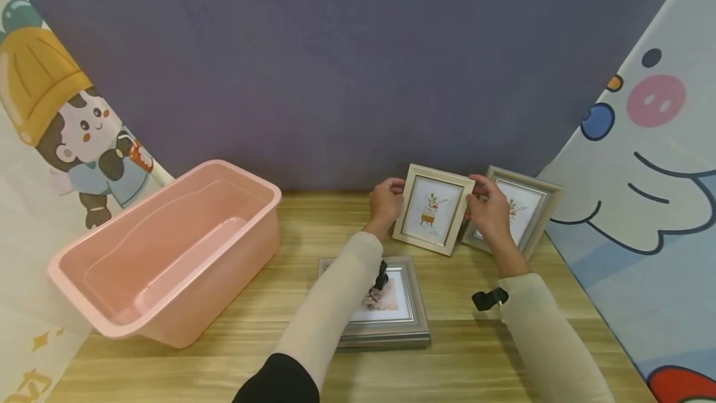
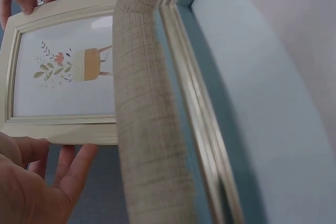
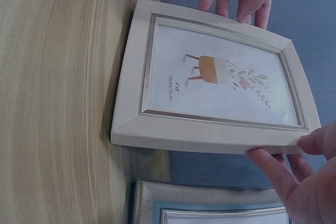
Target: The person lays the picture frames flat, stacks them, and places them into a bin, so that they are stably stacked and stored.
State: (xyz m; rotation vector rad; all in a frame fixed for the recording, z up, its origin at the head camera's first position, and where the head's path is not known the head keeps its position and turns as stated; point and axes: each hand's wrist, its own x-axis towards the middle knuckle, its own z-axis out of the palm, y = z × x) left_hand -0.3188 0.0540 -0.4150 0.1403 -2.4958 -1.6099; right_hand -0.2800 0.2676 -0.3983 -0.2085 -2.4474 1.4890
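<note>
A cream picture frame with a flower-pot print stands tilted on the wooden table at the back. My left hand holds its left edge, fingers behind and thumb at the side. On the opposite edge, near the top corner, my right hand pinches the frame between thumb and fingers. The right wrist view shows the frame's lower edge down at the wood. Behind my right hand a grey-beige frame with a similar print leans back. Under my left forearm lies another grey-beige frame with a pinkish picture, partly hidden.
To the left stands a pink plastic tub, with nothing seen inside. A dark grey-blue panel rises behind the wooden table. Cartoon-printed panels slant along both sides.
</note>
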